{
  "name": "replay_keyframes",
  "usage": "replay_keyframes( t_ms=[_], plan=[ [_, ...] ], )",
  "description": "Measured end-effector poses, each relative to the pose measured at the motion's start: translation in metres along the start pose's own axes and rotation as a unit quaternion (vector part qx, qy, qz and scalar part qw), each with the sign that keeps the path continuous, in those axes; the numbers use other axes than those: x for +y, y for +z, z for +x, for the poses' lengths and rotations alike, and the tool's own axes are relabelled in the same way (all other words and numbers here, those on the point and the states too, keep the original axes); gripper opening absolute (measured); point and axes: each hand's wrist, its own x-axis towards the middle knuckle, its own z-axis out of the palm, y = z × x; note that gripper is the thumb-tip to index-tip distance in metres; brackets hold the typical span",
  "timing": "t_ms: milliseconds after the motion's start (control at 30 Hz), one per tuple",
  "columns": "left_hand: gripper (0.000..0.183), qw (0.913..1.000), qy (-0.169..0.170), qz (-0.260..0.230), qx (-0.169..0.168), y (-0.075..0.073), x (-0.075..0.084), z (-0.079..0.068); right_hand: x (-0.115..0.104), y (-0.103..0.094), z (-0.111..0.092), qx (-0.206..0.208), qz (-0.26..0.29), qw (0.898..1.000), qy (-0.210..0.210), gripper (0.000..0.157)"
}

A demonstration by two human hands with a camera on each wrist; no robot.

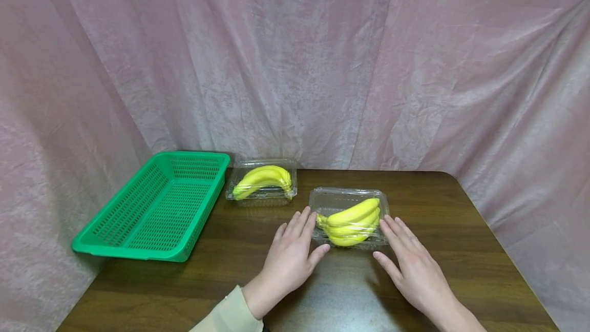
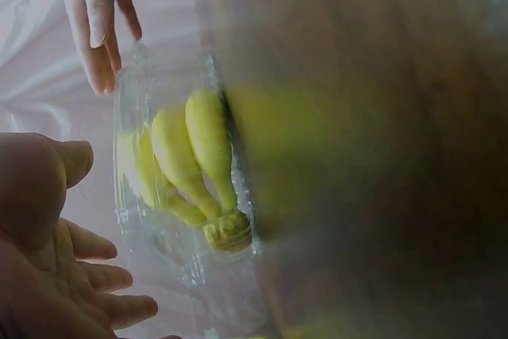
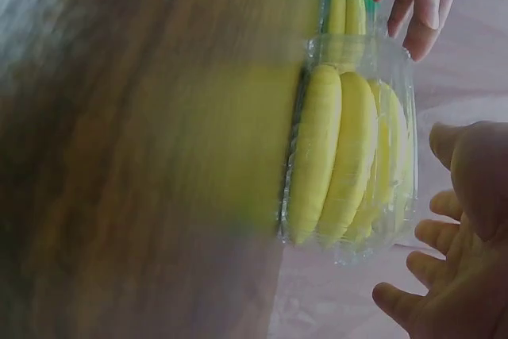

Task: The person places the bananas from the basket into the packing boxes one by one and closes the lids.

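Observation:
A clear plastic clamshell box [image 1: 334,200] with a bunch of yellow bananas [image 1: 352,222] inside sits on the table, its lid down. At its left side is my left hand [image 1: 291,255], fingers extended and fingertips right at the edge. My right hand [image 1: 412,263] reaches along the opposite side with its fingers straight and spread. Both palms face inward toward the box. The left wrist view shows the banana stem end [image 2: 228,232] through the plastic, on the left hand's side. In the right wrist view the bananas [image 3: 349,156] lie side by side within the box.
A second clear box with bananas [image 1: 262,178] stands farther back, left of the first. Beside it at the left is a green perforated plastic basket [image 1: 198,229]. The brown wooden table [image 1: 456,229] ends at a pink curtain [image 1: 295,65] behind and at both sides.

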Motion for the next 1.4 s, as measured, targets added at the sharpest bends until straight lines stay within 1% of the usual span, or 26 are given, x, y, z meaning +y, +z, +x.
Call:
replay_keyframes(
  t_ms=[167, 333, 500, 667, 1033, 1267, 1400],
  plan=[
    [0.081, 0.9987, 0.028, 0.041, 0.012, -0.001, 0.004, -0.005, -0.002, 0.000, -0.001, 0.006, -0.009, 0.999, -0.033, 0.075],
    [0.082, 0.9947, 0.050, 0.086, 0.021, -0.001, 0.009, -0.008, -0.005, -0.002, -0.001, 0.011, -0.019, 0.998, -0.064, 0.076],
    [0.081, 0.9923, 0.063, 0.104, 0.021, 0.000, 0.011, -0.010, -0.006, -0.002, -0.002, 0.015, -0.028, 0.996, -0.080, 0.076],
    [0.080, 0.9914, 0.069, 0.110, 0.015, 0.001, 0.012, -0.011, -0.006, -0.003, -0.001, 0.013, -0.034, 0.996, -0.085, 0.077],
    [0.078, 0.9896, 0.074, 0.121, 0.024, 0.002, 0.012, -0.009, -0.006, -0.002, 0.000, 0.018, -0.032, 0.996, -0.087, 0.075],
    [0.078, 0.9888, 0.080, 0.121, 0.038, 0.004, 0.009, -0.005, -0.007, -0.001, 0.005, 0.004, -0.031, 0.997, -0.065, 0.075],
    [0.078, 0.9895, 0.077, 0.117, 0.036, 0.005, 0.007, -0.001, -0.007, -0.001, 0.010, 0.001, -0.029, 0.998, -0.060, 0.076]
  ],
)
